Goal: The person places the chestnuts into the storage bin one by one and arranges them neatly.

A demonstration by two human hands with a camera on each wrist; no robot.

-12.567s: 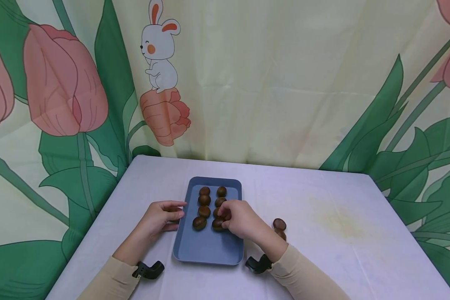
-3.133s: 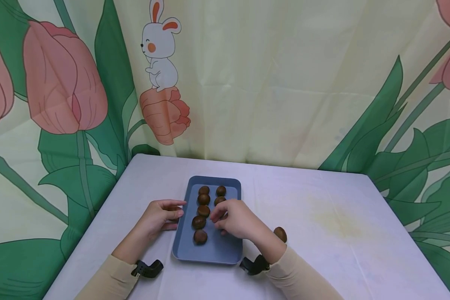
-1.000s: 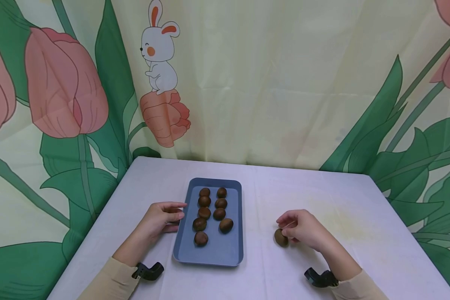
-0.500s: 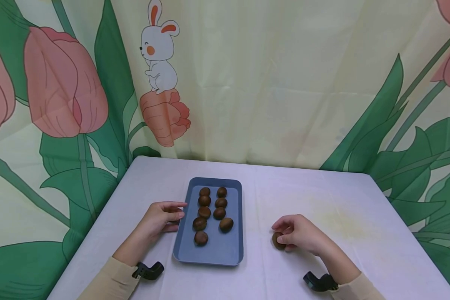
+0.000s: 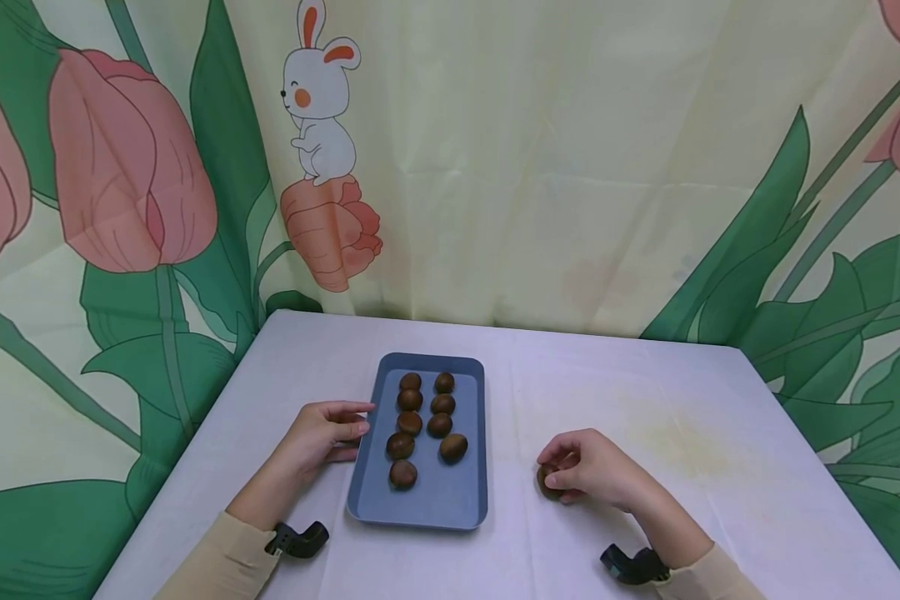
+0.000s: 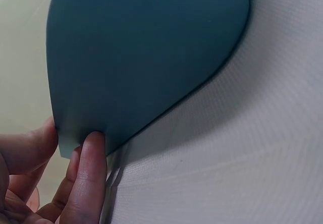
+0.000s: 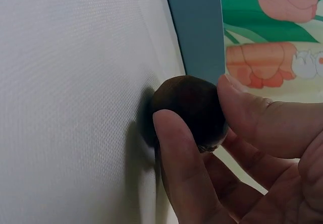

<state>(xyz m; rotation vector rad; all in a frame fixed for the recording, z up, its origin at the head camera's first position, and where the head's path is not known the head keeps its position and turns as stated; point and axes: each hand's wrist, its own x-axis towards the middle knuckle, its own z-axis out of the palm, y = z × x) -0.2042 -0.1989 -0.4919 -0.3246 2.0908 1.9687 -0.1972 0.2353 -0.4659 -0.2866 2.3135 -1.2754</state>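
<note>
In the head view a blue-grey tray [image 5: 416, 512] holds brown chestnuts in two columns, a longer left column [image 5: 409, 423] and a right column [image 5: 440, 425]. My left hand [image 5: 322, 433] rests at the tray's left side, its fingertips touching the rim and outer wall; the left wrist view shows the fingers [image 6: 91, 173] against that wall [image 6: 146, 57]. Right of the tray, my right hand [image 5: 592, 468] pinches a single chestnut [image 7: 186, 100] between thumb and fingers, low over the table. Those fingers partly cover it in the head view.
A white cloth covers the table [image 5: 525, 550]. Behind it hangs a curtain [image 5: 532, 208] printed with tulips and a rabbit. Each wrist wears a black camera, one left [image 5: 300, 540] and one right [image 5: 633, 565].
A fifth chestnut joined the left column, and the right column's front chestnut shifted slightly right. My right hand left the tray, gripped the chestnut on the table and moved slightly left with it.
</note>
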